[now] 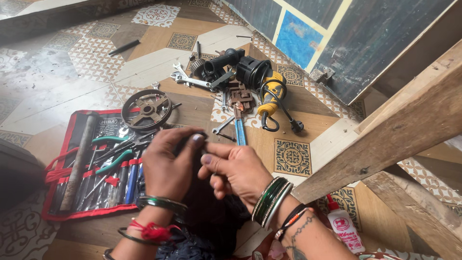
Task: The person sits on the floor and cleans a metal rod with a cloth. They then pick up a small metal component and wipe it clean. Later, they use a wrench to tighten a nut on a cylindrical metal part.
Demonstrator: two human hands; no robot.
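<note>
My left hand [168, 166] and my right hand [233, 171] meet at the lower middle of the view, fingers pinched together around a small dark part [202, 144] that is mostly hidden between them. Both wrists wear green and metal bangles; the left also has a red thread. Dark fabric [211, 216] lies under the hands. Just left of my left hand is an open red tool roll [72, 168] holding screwdrivers, pliers and a hammer. A round metal wheel-like disc [147, 110] sits just beyond the hands.
On the patterned tile floor farther off lie a yellow and black angle grinder [257, 77] with its cord, wrenches [190, 79] and a blue-handled pipe wrench [239, 120]. A wooden frame [399, 130] rises at right; a small white oil bottle [344, 228] stands beside it.
</note>
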